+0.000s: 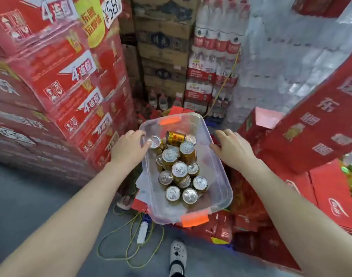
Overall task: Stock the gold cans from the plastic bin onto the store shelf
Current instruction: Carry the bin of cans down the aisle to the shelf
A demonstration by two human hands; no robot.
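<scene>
A clear plastic bin [219, 176] with orange handle clips rests on red cartons in front of me. Several gold cans [179, 169] with silver tops stand upright in it, and one gold can [175, 138] lies on its side at the far end. My left hand [129, 148] grips the bin's left rim, fingers curled over the edge. My right hand [232, 149] presses on the bin's right rim. No store shelf is in view.
Stacks of red cartons [71, 76] rise on the left and right [321, 132]. Brown boxes [163, 52] and shrink-wrapped water bottles [215, 62] stand behind. On the grey floor lie a power strip [142, 232] with yellow-green cable and my shoe [178, 254].
</scene>
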